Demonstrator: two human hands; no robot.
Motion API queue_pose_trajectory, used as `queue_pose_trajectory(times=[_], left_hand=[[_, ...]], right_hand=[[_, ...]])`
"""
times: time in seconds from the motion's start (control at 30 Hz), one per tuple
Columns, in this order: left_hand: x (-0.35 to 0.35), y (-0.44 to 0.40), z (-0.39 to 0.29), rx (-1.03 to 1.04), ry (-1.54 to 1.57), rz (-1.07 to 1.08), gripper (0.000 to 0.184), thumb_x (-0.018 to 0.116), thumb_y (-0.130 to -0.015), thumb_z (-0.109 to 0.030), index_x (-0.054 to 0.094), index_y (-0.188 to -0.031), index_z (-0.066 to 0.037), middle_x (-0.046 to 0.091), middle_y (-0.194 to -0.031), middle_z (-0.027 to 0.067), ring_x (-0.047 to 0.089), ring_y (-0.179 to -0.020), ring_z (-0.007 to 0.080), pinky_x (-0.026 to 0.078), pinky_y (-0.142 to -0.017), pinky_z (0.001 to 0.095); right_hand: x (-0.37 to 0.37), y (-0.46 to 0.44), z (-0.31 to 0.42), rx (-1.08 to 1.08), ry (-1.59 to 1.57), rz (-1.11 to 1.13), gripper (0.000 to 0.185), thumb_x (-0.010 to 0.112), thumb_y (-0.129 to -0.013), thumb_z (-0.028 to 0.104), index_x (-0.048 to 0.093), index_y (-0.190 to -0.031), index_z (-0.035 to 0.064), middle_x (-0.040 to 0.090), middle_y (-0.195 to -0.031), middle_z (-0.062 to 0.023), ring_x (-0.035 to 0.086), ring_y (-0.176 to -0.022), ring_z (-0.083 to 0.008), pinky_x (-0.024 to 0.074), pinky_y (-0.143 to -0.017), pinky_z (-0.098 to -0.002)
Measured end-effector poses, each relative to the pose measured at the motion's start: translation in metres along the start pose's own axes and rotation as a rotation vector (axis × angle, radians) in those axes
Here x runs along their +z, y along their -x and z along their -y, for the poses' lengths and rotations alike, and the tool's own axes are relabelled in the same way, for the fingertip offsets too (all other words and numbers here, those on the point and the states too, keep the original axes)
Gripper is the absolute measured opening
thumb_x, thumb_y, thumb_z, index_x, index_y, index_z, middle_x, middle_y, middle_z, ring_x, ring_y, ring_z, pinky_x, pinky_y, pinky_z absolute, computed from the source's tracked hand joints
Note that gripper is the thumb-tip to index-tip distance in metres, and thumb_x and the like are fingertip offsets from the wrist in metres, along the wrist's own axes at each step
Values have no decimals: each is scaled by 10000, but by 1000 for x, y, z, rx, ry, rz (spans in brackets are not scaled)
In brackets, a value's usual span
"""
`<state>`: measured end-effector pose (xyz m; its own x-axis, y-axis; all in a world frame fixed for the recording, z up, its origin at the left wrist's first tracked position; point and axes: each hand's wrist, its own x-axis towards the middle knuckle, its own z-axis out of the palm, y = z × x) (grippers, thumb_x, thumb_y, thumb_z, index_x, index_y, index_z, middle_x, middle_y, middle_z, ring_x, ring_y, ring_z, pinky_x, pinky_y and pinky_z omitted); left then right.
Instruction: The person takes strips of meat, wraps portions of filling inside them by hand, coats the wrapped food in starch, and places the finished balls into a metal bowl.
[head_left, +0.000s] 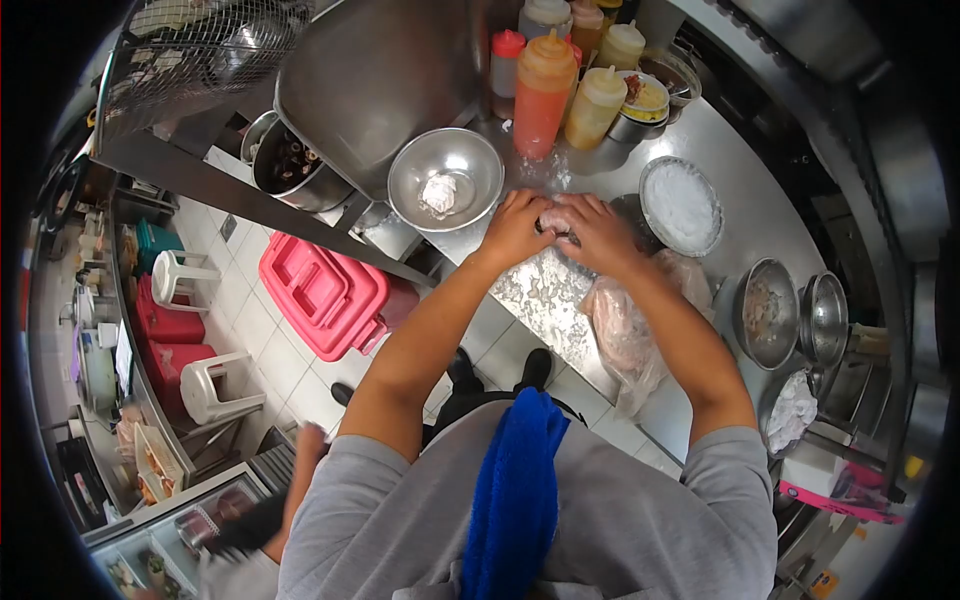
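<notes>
The left hand (514, 230) and right hand (594, 236) are holding a pale lump (560, 215) over the bench (550, 305). A metal bowl (408, 178) is sitting just left, holding white powder (439, 192). A fuller powder bowl (691, 251) is resting right. Squeeze bottles (541, 98) are standing at the far side; a plastic bag (622, 325) is lying near the right forearm (690, 335).

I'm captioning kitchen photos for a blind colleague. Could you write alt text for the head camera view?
A person's left hand and right hand meet around a small pale lump over a steel counter. Nearby are a metal bowl with white powder in it, squeeze bottles and a plastic bag of pinkish food.
</notes>
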<state>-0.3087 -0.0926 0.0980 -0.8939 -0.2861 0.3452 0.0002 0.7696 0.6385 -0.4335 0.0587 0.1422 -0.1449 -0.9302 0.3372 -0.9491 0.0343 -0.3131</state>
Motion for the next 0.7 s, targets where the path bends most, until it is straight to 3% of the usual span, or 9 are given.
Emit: queue_pose_trajectory(times=[0.23,0.33,0.4,0.47,0.5,0.53,0.57,0.63,0.7], left_hand=[[9,-3,5,-258,224,-137,449,675,-759,-182,578,-1153,9,572,-1139,136,560,-1040,309,436,-932,377],[11,6,0,-428,527,-274,417,630,-830,-184,552,-1199,-7,585,-1110,91,584,-959,228,458,-865,346],[8,11,-8,-692,997,-306,413,583,-894,-224,499,-1257,-46,561,-1116,44,543,-977,153,443,-843,325],[5,15,-24,-742,1115,-375,422,573,-910,-248,475,-1272,-56,547,-1123,38,524,-988,143,433,-845,321],[5,16,-32,-794,1234,-441,430,562,-926,-273,451,-1287,-66,533,-1129,32,505,-999,132,423,-847,318],[7,17,-38,-802,1290,-447,478,533,-942,-406,443,-1269,-68,521,-1175,43,483,-1071,153,409,-879,329],[8,18,-43,-797,1292,-450,478,533,-942,-406,443,-1269,-68,521,-1175,43,483,-1071,153,409,-879,329],[10,18,-51,-740,1637,-458,551,474,-937,-531,458,-1245,-74,540,-1172,59,510,-1071,191,425,-866,350],[16,18,-49,-674,1672,-438,644,407,-919,-627,457,-1236,-69,561,-1186,89,529,-1089,234,434,-875,375]], right_hand=[[28,-11,-14,-28,40,14,467,732,-663,131,573,-1101,107,583,-1132,-68,541,-1033,-275,442,-899,-395],[36,-19,-27,26,-26,21,459,725,-670,144,576,-1102,93,612,-1066,-72,573,-957,-262,469,-849,-386],[39,-24,-32,60,-65,-4,449,719,-682,148,576,-1104,86,628,-1024,-68,591,-909,-244,485,-816,-374],[38,-32,-34,513,-703,60,379,673,-764,208,573,-1099,62,642,-968,-48,605,-835,-172,497,-742,-344],[31,-36,-29,504,-700,57,379,673,-764,208,573,-1099,62,642,-968,-48,605,-835,-172,497,-742,-344],[19,-37,-19,687,-981,93,364,629,-822,236,566,-1135,62,639,-980,-46,602,-845,-146,488,-729,-320],[11,-35,-9,872,-1263,130,355,584,-880,264,559,-1171,63,637,-991,-43,599,-855,-120,478,-715,-296],[12,-26,5,881,-1403,179,350,548,-902,274,561,-1185,68,636,-1003,-40,597,-851,-111,474,-707,-288],[13,-20,23,893,-1543,230,350,513,-924,285,562,-1199,73,636,-1014,-37,594,-847,-103,469,-699,-279]])
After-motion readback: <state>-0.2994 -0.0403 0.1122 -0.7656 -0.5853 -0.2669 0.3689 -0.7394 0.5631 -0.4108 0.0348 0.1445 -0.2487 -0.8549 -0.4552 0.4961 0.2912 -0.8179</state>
